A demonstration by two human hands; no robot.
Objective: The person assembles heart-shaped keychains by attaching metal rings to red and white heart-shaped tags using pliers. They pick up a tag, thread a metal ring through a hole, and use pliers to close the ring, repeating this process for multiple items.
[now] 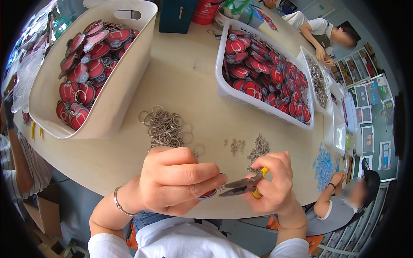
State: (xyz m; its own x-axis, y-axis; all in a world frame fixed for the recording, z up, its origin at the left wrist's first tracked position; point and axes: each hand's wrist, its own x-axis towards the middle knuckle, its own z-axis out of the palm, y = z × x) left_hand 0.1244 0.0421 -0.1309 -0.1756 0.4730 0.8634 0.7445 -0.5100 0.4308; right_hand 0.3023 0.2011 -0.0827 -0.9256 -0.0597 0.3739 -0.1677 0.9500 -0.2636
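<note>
Left hand: my left hand (174,178) is curled tight, fingers pinched on a red round keychain charm (208,194) of which I see only the lower rim peeking out under the fingertips.
Right hand: my right hand (273,182) is wrapped around one pair of yellow-handled needle-nose pliers (241,187); the tips point left and meet the charm's edge.
Where the work sits: charm and pliers are held just above the near edge of the bench (189,81), close to my body.
Key rings: one loose heap of large split rings (165,127) lies just beyond my left hand; too tangled for me to count.
Small rings: two little scatters of jump rings (251,148) lie just beyond my right hand, the right one larger.
Beige bin: one deep beige bin (109,86) at far left, full of red round charms; too many to count.
White basket: one white slotted basket (264,105) at far right, also heaped with the same red charms.
White tray: one shallow white tray (316,79) just past that basket holds metal rings.
Blue pieces: one patch of small blue pieces (322,165) lies at the right end of the bench.
People: I count three others, one at the far right corner (322,30), one seated at lower right (344,200), and an arm at the left edge (19,167).
Bracelet: one thin metal bangle (120,204) circles my left wrist.
</note>
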